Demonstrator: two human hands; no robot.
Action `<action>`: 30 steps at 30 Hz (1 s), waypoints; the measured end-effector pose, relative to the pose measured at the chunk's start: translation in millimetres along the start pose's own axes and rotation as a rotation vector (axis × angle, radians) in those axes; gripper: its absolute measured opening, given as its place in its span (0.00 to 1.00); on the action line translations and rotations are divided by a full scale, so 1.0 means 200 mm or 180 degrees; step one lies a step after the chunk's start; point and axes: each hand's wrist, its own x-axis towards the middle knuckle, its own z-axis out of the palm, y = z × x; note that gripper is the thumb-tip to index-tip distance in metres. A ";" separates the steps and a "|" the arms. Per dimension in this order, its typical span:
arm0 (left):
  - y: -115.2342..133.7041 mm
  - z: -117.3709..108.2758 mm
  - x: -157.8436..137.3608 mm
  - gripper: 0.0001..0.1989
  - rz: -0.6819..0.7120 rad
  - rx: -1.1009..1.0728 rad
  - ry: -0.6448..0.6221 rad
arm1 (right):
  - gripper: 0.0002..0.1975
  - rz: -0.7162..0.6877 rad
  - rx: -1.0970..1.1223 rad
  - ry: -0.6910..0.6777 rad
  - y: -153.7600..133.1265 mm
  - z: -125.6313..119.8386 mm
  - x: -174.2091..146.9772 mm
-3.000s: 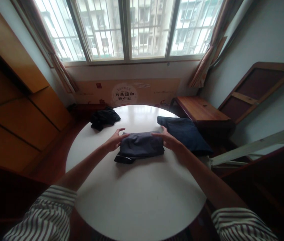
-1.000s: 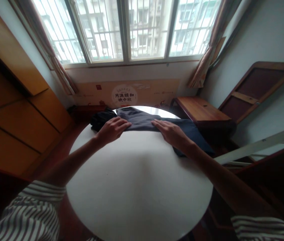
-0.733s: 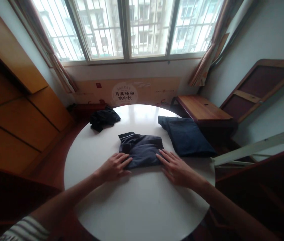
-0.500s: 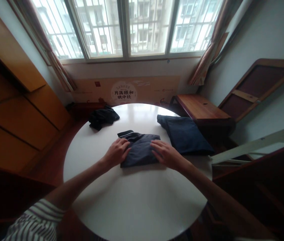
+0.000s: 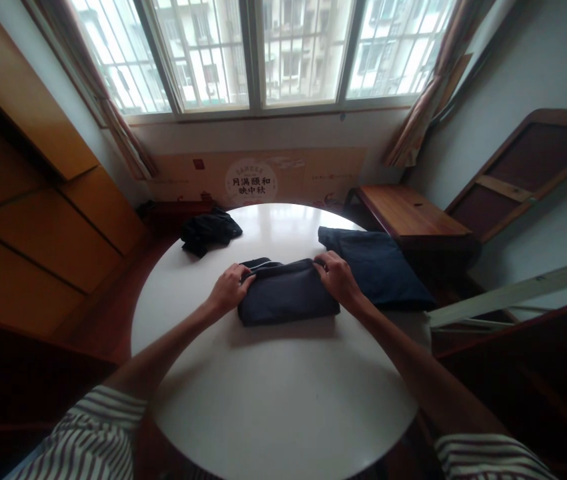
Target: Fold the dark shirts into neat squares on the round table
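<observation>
A dark grey folded garment [image 5: 286, 299] lies in the middle of the round white table [image 5: 273, 387]. My left hand [image 5: 228, 291] grips its far left corner, fingers curled on the cloth. On the far right corner my right hand [image 5: 336, 279] pinches the fold. A white-edged waistband shows at the garment's top left. Both striped sleeves are at the bottom edge of the view.
A folded navy garment [image 5: 376, 267] lies on the table's right side. A crumpled black cloth [image 5: 208, 230] sits at the far left edge. A wooden bench [image 5: 403, 213] stands to the right, wooden cabinets [image 5: 38, 220] to the left, a window [image 5: 263, 53] ahead.
The grey garment was stretched toward the far edge, pulled back to the middle, then its near part was folded over. My hands moved from its near edge to its far corners.
</observation>
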 end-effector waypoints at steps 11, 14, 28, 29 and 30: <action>0.02 0.01 0.12 0.14 0.0312 0.0273 0.0243 | 0.18 -0.0707 -0.0382 -0.0469 -0.15 0.05 -0.01; -0.02 0.01 0.24 0.14 0.0134 0.0058 -0.0164 | 0.22 -0.1507 -0.0015 -0.0974 -0.22 0.12 -0.01; -0.19 0.10 0.35 0.12 -0.0329 -0.0675 -0.0351 | 0.31 -0.1391 -0.0260 -0.1554 -0.23 0.26 -0.02; -0.16 0.08 0.34 0.12 -0.0230 -0.0511 -0.0202 | 0.30 -0.1396 -0.0224 -0.1514 -0.23 0.26 -0.02; -0.11 0.06 0.33 0.12 -0.0111 -0.0339 -0.0051 | 0.29 -0.1394 -0.0186 -0.1450 -0.24 0.26 -0.03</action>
